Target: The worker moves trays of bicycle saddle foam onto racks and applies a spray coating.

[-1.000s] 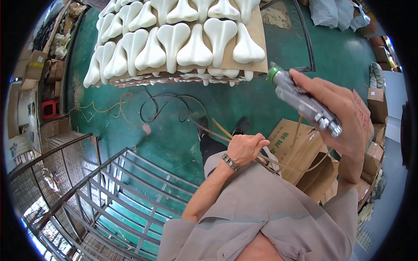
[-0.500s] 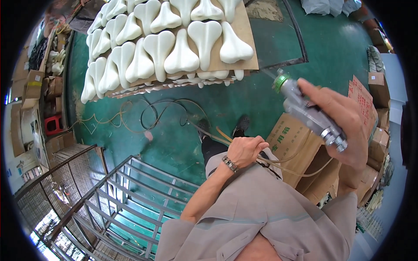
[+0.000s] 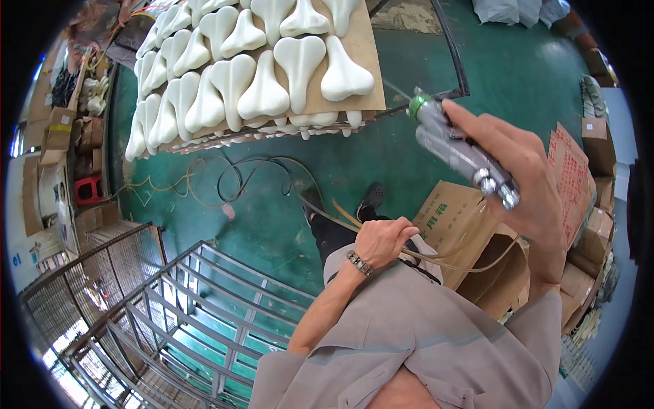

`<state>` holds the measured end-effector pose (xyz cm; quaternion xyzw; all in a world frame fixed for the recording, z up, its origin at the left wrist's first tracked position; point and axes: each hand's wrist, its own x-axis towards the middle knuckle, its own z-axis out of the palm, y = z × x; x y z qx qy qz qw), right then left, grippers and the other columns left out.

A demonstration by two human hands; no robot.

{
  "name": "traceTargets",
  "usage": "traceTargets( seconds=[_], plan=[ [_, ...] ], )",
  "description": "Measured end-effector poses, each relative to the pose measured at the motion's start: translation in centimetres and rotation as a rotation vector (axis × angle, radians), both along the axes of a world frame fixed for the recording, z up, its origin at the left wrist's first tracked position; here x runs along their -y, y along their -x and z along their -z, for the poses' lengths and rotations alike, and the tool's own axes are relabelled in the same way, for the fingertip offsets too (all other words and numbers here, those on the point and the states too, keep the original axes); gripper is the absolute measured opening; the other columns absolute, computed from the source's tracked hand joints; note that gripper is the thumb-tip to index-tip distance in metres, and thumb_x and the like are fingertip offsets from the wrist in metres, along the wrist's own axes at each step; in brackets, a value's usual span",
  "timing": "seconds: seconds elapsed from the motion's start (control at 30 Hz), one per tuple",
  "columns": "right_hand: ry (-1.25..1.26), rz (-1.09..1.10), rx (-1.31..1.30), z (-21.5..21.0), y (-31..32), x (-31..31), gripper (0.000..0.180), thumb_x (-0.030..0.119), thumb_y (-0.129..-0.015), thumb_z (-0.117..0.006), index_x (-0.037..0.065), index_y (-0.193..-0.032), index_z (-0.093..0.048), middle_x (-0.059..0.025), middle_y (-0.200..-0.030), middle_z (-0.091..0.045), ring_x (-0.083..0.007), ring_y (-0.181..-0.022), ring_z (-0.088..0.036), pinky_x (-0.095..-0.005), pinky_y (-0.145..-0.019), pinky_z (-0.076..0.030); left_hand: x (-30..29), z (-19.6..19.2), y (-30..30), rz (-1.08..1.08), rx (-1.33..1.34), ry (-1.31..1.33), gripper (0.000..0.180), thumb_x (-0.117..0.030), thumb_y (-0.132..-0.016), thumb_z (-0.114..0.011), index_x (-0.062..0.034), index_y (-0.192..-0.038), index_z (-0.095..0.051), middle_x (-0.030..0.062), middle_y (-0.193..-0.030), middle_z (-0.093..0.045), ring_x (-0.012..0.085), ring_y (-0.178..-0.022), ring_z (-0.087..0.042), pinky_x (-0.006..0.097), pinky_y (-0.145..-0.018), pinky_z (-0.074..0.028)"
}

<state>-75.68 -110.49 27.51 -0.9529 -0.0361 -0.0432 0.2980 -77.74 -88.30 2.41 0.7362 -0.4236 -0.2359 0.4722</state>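
Note:
My right hand (image 3: pixel 528 177) is raised and grips a silver spray gun (image 3: pixel 458 148) with a green ring at its nozzle, pointing toward the cardboard sheet (image 3: pixel 357 65) of white saddle-shaped foam pads (image 3: pixel 262 85). Thin hoses (image 3: pixel 443 258) run from the gun down to my left hand (image 3: pixel 381 238), which is closed around them near my waist. A metal-link watch (image 3: pixel 359 263) sits on my left wrist. The pads lie in rows, stacked on several layers.
A grey metal rack (image 3: pixel 197 320) stands at the lower left on the green floor (image 3: pixel 272 225). Loose cables (image 3: pixel 231 180) coil below the pad stack. Open cardboard boxes (image 3: pixel 477 238) sit at my right, more boxes (image 3: pixel 593 198) beyond them and others at the far left (image 3: pixel 54 136).
The pad stack has come closer and lower in view. My right hand with the spray gun has tilted toward it. My left hand keeps its hold on the hoses.

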Motion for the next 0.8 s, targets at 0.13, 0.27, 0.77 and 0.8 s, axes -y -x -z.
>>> traceTargets(
  seconds=[0.13,0.27,0.77,0.8],
  plan=[
    [-0.006,-0.160,-0.076,-0.4,1.8,1.2,0.071,-0.003,-0.073,-0.068,-0.008,-0.143,-0.057,-0.0230,-0.100,-0.070,-0.0380,-0.088,-0.070,-0.0382,-0.080,-0.054,0.9,0.9,2.3,-0.070,0.011,-0.035,0.030,-0.036,-0.103,-0.064,-0.0101,-0.088,-0.066,0.0082,-0.064,-0.064,0.0309,-0.060,-0.065,0.045,-0.053,-0.047],
    [-0.032,-0.129,-0.033,0.6,1.9,2.9,0.074,0.001,-0.069,-0.069,-0.006,-0.142,-0.059,-0.0230,-0.100,-0.070,-0.0369,-0.089,-0.071,-0.0386,-0.079,-0.055,2.1,1.0,4.3,-0.093,-0.004,-0.053,0.030,-0.036,-0.103,-0.064,-0.0105,-0.089,-0.066,0.0080,-0.064,-0.063,0.0308,-0.059,-0.065,0.045,-0.053,-0.047],
    [0.084,-0.147,0.010,-0.3,5.1,2.5,0.077,-0.010,-0.067,-0.069,-0.004,-0.143,-0.058,-0.0216,-0.100,-0.070,-0.0363,-0.085,-0.069,-0.0387,-0.075,-0.053,2.7,0.7,5.9,-0.084,0.051,-0.012,0.028,-0.036,-0.103,-0.064,-0.0117,-0.089,-0.065,0.0067,-0.064,-0.064,0.0291,-0.059,-0.066,0.043,-0.052,-0.047],
    [0.056,-0.064,0.031,-0.6,5.3,2.4,0.078,-0.010,-0.067,-0.069,-0.004,-0.144,-0.058,-0.0210,-0.100,-0.070,-0.0349,-0.084,-0.069,-0.0373,-0.075,-0.053,2.5,0.5,5.7,-0.078,0.053,-0.024,0.028,-0.036,-0.103,-0.063,-0.0119,-0.089,-0.065,0.0064,-0.064,-0.064,0.0288,-0.059,-0.066,0.043,-0.052,-0.048]
  ],
)
